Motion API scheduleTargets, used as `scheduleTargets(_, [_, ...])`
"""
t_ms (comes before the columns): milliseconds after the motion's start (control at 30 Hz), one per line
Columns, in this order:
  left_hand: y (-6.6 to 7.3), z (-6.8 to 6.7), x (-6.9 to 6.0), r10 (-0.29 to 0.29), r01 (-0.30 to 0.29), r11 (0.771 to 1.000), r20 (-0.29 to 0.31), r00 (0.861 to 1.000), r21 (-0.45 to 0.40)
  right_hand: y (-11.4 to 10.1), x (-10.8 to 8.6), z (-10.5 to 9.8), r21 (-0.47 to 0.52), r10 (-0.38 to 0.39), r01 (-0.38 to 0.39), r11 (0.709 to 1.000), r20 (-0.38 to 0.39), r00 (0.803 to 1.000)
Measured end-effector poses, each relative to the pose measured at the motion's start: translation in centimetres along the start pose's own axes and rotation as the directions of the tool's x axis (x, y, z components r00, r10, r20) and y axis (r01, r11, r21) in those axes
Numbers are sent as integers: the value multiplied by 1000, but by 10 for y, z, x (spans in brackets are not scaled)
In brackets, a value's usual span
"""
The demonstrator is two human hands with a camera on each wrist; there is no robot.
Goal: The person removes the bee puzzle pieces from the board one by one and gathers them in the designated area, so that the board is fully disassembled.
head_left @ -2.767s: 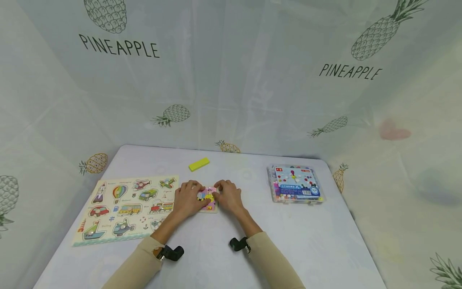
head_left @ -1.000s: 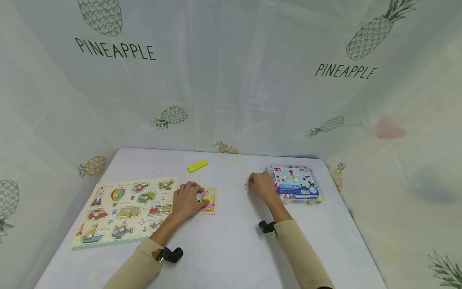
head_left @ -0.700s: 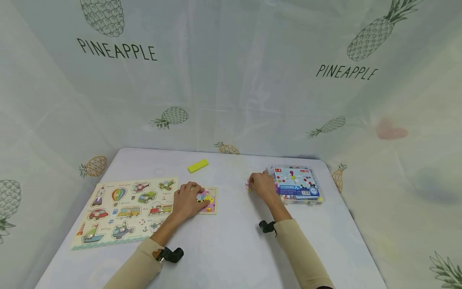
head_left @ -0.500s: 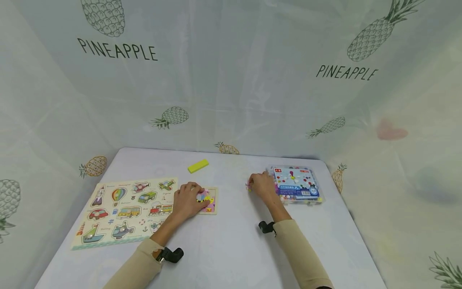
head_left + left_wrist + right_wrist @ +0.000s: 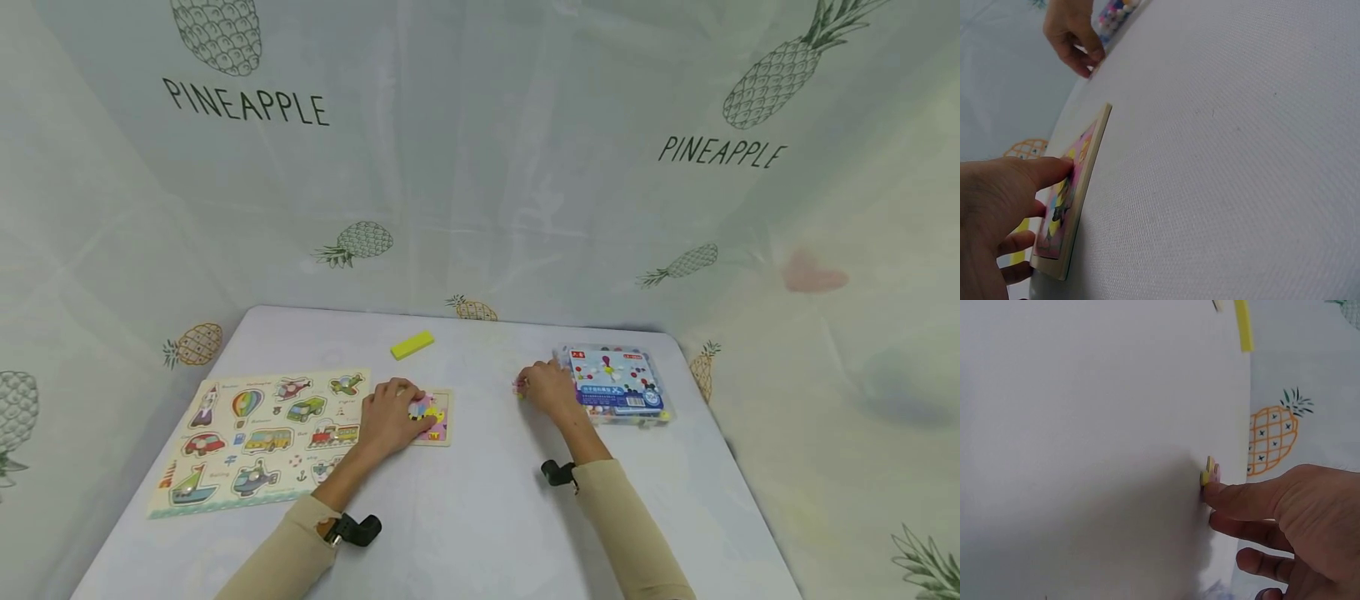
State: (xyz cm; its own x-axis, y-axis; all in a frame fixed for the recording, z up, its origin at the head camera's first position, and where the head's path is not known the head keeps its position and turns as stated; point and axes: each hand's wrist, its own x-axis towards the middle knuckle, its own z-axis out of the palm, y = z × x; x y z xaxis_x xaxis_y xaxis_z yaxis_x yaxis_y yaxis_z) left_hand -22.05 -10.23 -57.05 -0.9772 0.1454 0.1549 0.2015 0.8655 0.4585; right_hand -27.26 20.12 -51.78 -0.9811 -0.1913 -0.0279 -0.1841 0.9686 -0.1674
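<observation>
A small jigsaw puzzle in a wooden frame lies mid-table, with pink and yellow pieces in it. My left hand holds it from the left, covering part of it. In the left wrist view the thumb presses on the picture and the other fingers are at the frame's far edge. Farther right, my right hand pinches a pink and yellow puzzle piece between thumb and fingers, low over the table. Whether the piece touches the table I cannot tell; most of it is hidden by the fingers.
Just right of my right hand is a clear plastic box of coloured beads with a blue label. A yellow block lies behind the puzzle. On the left is a big vehicle puzzle board, partly beneath my left forearm. A pineapple-print curtain hangs behind.
My right hand has left the puzzle and moved right beside the bead box, a puzzle piece in its fingers. In the last second it has barely shifted. My left hand has stayed on the puzzle.
</observation>
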Motion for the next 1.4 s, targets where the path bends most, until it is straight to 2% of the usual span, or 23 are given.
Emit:
scheduleTargets(133, [1,-2,0,-1,1,1000,-1,1000,-3,1,-1,-1,-2,-17,17,1000,8,1000])
scheduleTargets(467, [1,-1,-1,-3,3,1000,6,1000,-7,6,1,1,40,0,-1,999,31,1000])
scheduleTargets(600, [-1,-1,0,3,-3,1000,5,1000,0,4,1,0,105,-11,9,994,19,1000])
scheduleTargets(700, [-1,-1,0,6,-6,1000,6,1000,2,-3,1,-1,252,-43,36,967,20,999])
scheduleTargets(800, [-1,-1,0,9,-9,1000,6,1000,2,-17,0,3,416,-93,70,907,34,995])
scheduleTargets(900, [-2,-1,0,9,-10,1000,9,1000,7,-33,-2,13,505,-142,101,857,43,989])
scheduleTargets(967, [-1,-1,0,7,-7,1000,11,1000,9,-45,-3,21,536,-169,121,836,42,985])
scheduleTargets(1133, [-1,-1,1,-5,5,1000,11,1000,17,-72,1,42,559,-189,140,817,31,981])
scheduleTargets(1300, [-2,1,2,-14,14,1000,12,1000,16,-93,3,55,576,-144,126,808,-15,989])
scheduleTargets(1400, [-2,1,2,-13,13,1000,4,1000,11,-104,2,57,569,-109,116,814,-46,993])
